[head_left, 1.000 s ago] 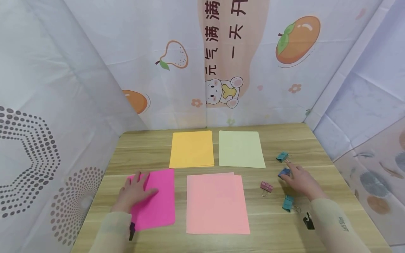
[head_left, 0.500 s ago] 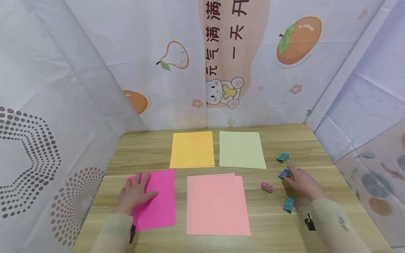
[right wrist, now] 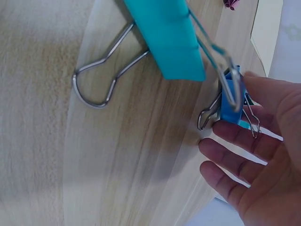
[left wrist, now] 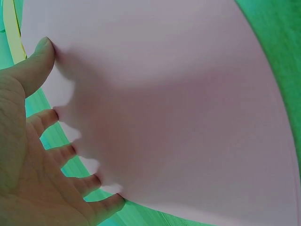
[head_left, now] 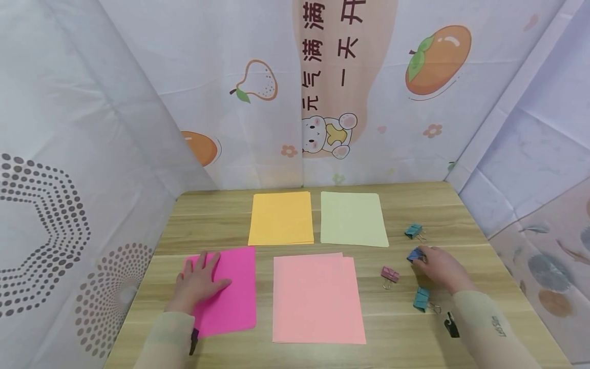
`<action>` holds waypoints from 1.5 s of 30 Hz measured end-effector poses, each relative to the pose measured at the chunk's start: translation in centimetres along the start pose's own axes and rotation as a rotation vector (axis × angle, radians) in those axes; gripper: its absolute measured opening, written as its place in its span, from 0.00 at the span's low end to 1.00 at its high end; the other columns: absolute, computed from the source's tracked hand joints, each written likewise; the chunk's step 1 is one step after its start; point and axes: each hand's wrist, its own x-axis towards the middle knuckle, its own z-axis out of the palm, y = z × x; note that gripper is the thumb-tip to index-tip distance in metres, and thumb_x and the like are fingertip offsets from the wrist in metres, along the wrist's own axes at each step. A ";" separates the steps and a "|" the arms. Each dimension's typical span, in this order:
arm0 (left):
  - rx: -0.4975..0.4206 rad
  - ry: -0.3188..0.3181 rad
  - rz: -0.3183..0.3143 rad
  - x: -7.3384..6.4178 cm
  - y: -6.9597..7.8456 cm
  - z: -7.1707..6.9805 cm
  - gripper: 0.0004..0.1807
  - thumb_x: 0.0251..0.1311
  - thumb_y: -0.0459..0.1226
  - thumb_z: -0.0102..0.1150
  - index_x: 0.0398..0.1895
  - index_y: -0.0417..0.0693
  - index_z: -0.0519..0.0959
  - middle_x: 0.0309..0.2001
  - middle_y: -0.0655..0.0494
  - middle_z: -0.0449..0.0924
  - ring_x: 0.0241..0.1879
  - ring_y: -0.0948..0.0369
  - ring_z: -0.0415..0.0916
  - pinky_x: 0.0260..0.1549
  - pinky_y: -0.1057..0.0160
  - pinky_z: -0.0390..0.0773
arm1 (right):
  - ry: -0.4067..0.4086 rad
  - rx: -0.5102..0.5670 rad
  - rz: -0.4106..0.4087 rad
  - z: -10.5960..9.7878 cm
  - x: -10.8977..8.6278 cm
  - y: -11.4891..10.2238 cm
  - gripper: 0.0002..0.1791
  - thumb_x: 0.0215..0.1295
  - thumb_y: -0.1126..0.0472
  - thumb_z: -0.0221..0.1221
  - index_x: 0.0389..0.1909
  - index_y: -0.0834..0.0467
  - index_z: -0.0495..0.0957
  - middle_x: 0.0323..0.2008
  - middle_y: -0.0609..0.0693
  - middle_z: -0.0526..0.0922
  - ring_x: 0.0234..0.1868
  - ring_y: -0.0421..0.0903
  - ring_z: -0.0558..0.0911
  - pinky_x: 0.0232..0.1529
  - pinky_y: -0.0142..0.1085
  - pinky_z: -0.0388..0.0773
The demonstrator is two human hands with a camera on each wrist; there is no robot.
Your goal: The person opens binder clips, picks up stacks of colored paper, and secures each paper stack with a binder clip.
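Note:
My left hand (head_left: 198, 284) rests with spread fingers on a bright magenta sheet of paper (head_left: 237, 302) at the left of the table. In the left wrist view its fingertips (left wrist: 113, 202) touch the near edge of the sheet. Over on the right, my right hand (head_left: 442, 269) pinches a blue binder clip (head_left: 414, 254) between thumb and finger, low at the tabletop. The right wrist view has this blue binder clip (right wrist: 230, 103) with its wire handles out to both sides, the other fingers loosely bent beside it.
A teal binder clip (head_left: 413, 230) lies beyond my right hand, another teal binder clip (head_left: 421, 299) nearer, and a pink binder clip (head_left: 390, 273) to its left. Light pink paper (head_left: 318, 300) lies in the middle; orange (head_left: 281, 219) and pale green paper (head_left: 354, 219) lie behind.
My right fingers have drawn in around the blue binder clip, away from the far teal one. The left hand stays in place on the magenta paper.

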 end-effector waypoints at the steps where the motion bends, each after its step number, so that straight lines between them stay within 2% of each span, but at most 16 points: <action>1: 0.000 0.000 -0.001 -0.1 0.1 -0.1 0.53 0.62 0.63 0.61 0.82 0.46 0.51 0.79 0.29 0.39 0.73 0.21 0.32 0.63 0.19 0.45 | 0.008 0.002 -0.004 0.1 0.0 0.0 0.29 0.73 0.56 0.58 0.63 0.76 0.69 0.56 0.79 0.75 0.57 0.77 0.75 0.56 0.67 0.72; 8: -0.005 -0.002 -0.002 -0.3 0.3 -0.3 0.53 0.63 0.62 0.61 0.82 0.46 0.51 0.79 0.29 0.39 0.73 0.21 0.32 0.63 0.19 0.46 | 0.055 0.012 -0.030 0.2 0.0 -0.1 0.23 0.76 0.60 0.53 0.62 0.74 0.72 0.55 0.75 0.78 0.56 0.75 0.78 0.55 0.67 0.74; 16: -0.001 -0.006 -0.010 -0.1 0.1 -0.1 0.54 0.61 0.62 0.62 0.82 0.46 0.51 0.79 0.29 0.38 0.73 0.21 0.32 0.63 0.19 0.45 | 0.116 0.021 -0.049 0.3 0.0 -0.1 0.19 0.74 0.66 0.54 0.59 0.74 0.71 0.46 0.74 0.83 0.45 0.70 0.84 0.45 0.62 0.80; 21: 0.003 0.004 -0.003 0.0 0.0 0.0 0.54 0.61 0.62 0.62 0.81 0.45 0.52 0.79 0.29 0.39 0.73 0.21 0.32 0.62 0.18 0.46 | 0.080 0.035 -0.008 -0.2 0.0 0.0 0.23 0.76 0.62 0.53 0.62 0.75 0.68 0.45 0.74 0.83 0.42 0.68 0.85 0.43 0.62 0.80; 25: 0.003 -0.003 -0.008 0.0 0.0 0.1 0.53 0.62 0.62 0.61 0.82 0.46 0.51 0.79 0.29 0.38 0.73 0.21 0.32 0.63 0.18 0.45 | 0.025 0.050 0.072 -0.9 -0.1 -0.1 0.29 0.78 0.53 0.50 0.64 0.77 0.66 0.51 0.78 0.79 0.49 0.74 0.81 0.47 0.65 0.78; 27: 0.001 -0.004 -0.009 -0.1 0.0 0.0 0.53 0.62 0.62 0.61 0.82 0.46 0.51 0.79 0.29 0.38 0.73 0.21 0.31 0.63 0.18 0.45 | 0.003 0.056 0.106 -1.2 -0.2 -0.1 0.32 0.78 0.50 0.48 0.62 0.77 0.68 0.53 0.78 0.78 0.50 0.75 0.80 0.47 0.65 0.77; 29: -0.002 -0.001 -0.008 -0.1 0.0 0.0 0.53 0.62 0.62 0.62 0.82 0.46 0.52 0.79 0.29 0.38 0.73 0.21 0.32 0.63 0.18 0.45 | -0.011 0.063 0.125 -1.4 -0.2 0.0 0.32 0.78 0.47 0.47 0.58 0.77 0.71 0.51 0.77 0.80 0.47 0.72 0.81 0.46 0.63 0.78; 32: -0.007 0.000 -0.006 -0.1 0.1 -0.1 0.54 0.62 0.62 0.62 0.82 0.46 0.51 0.79 0.29 0.38 0.73 0.21 0.31 0.63 0.18 0.45 | -0.025 0.079 0.151 -1.5 -0.3 0.2 0.32 0.78 0.44 0.47 0.50 0.74 0.75 0.41 0.70 0.83 0.38 0.62 0.83 0.40 0.57 0.79; 35: -0.010 -0.002 -0.006 -0.1 0.0 0.0 0.53 0.62 0.62 0.61 0.82 0.46 0.51 0.79 0.29 0.38 0.73 0.21 0.31 0.63 0.18 0.44 | -0.033 0.094 0.167 -1.4 -0.4 0.3 0.29 0.78 0.43 0.47 0.41 0.69 0.77 0.31 0.60 0.82 0.31 0.53 0.78 0.33 0.48 0.76; 38: -0.011 0.005 -0.001 -0.1 0.0 0.0 0.54 0.61 0.63 0.62 0.82 0.46 0.52 0.79 0.29 0.38 0.73 0.21 0.31 0.62 0.18 0.44 | -0.032 0.093 0.165 -1.4 -0.4 0.3 0.28 0.78 0.44 0.47 0.33 0.65 0.77 0.26 0.54 0.78 0.27 0.50 0.74 0.28 0.43 0.72; 45: -0.004 0.001 0.001 0.0 -0.2 0.0 0.53 0.62 0.63 0.61 0.82 0.47 0.51 0.79 0.30 0.38 0.73 0.21 0.31 0.63 0.18 0.45 | -0.040 0.083 0.152 -1.4 -0.4 0.1 0.27 0.79 0.45 0.45 0.32 0.65 0.77 0.25 0.54 0.78 0.27 0.50 0.74 0.28 0.44 0.71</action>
